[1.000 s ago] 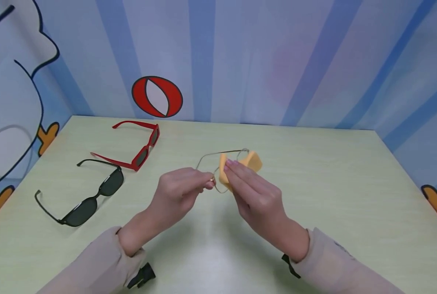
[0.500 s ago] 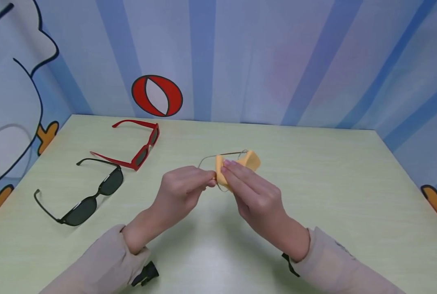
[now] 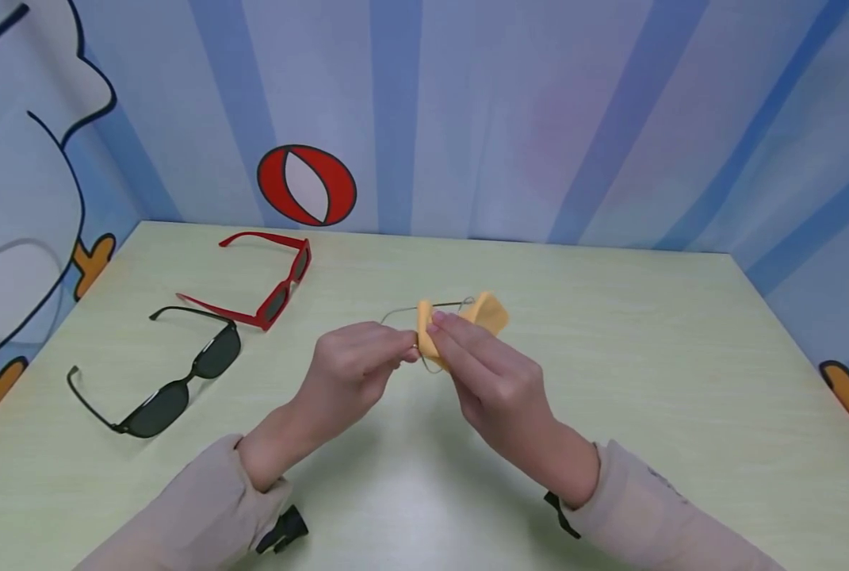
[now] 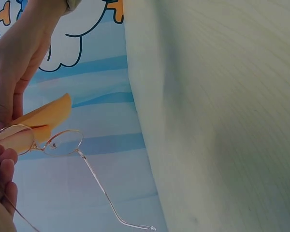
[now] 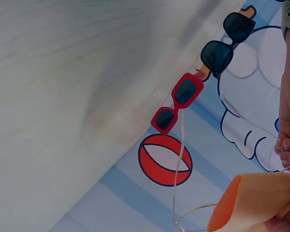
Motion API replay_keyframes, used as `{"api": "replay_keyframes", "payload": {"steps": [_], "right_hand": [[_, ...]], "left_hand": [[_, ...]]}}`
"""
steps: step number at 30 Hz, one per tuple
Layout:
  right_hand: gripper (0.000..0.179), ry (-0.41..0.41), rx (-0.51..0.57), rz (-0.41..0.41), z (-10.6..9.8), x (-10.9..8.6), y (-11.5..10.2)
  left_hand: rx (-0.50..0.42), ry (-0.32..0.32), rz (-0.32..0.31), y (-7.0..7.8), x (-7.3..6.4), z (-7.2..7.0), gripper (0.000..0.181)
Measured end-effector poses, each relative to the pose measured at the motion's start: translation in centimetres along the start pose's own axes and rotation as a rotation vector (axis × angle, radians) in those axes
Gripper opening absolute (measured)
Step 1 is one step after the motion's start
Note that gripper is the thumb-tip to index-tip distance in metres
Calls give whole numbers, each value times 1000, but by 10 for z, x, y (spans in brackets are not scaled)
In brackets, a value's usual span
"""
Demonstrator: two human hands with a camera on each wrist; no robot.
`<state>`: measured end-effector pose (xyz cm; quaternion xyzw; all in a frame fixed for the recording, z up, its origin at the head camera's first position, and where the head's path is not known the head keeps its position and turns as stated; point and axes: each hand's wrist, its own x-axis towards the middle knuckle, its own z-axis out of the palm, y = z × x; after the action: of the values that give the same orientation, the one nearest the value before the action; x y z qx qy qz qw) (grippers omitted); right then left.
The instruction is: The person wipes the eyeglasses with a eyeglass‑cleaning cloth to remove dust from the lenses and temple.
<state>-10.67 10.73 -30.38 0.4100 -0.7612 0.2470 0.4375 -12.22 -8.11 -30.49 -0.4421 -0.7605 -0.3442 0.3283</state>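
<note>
Thin metal-framed eyeglasses (image 4: 100,182) are held above the table between both hands. My left hand (image 3: 353,369) pinches them at the rim's outer end, near a hinge. My right hand (image 3: 499,381) holds a folded yellow-orange cloth (image 3: 492,312) round the lens nearer the left hand, fingers pressed on it. In the left wrist view the cloth (image 4: 55,112) lies behind that lens, and the other lens is uncovered. One temple arm (image 5: 175,193) stretches out unfolded in the right wrist view. The thumb of the right hand is hidden in the head view.
Red sunglasses (image 3: 274,305) lie unfolded at the table's back left. Black sunglasses (image 3: 158,408) lie nearer, left of the left hand. The pale table (image 3: 652,357) meets a blue striped backdrop (image 3: 510,119) with cartoon prints.
My left hand has shifted slightly right, closer to the cloth. The eyeglasses' far temple arm has dipped a little. Cloth now covers more of the near lens. Both pairs of sunglasses stayed put.
</note>
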Motion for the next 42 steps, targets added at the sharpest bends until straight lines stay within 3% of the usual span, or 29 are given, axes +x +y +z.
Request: {"api": "replay_keyframes", "payload": {"steps": [6,13,19,26,29,35,42], "right_hand": [[18,6,-20,-23,-1,2,0],[36,-30,-30,31,-1,0,7],[40,-32,-13,72,-1,-2,8],[23,-13,20,45,-2,0,1],[23,-8,11,24,-3,2,-2],[24,-1,9,25,-7,2,-4],[19,15,7,-42,-8,2,-6]], "left_hand": [[24,14,17,0,0,0,30],[33,48,53,-3,-1,0,16],[31,61,66,-4,-1,0,20],[3,46,34,-3,1,5,28],[24,66,29,-1,3,7,31],[59,80,6,5,9,6,21],[76,129,-35,6,12,5,29]]}}
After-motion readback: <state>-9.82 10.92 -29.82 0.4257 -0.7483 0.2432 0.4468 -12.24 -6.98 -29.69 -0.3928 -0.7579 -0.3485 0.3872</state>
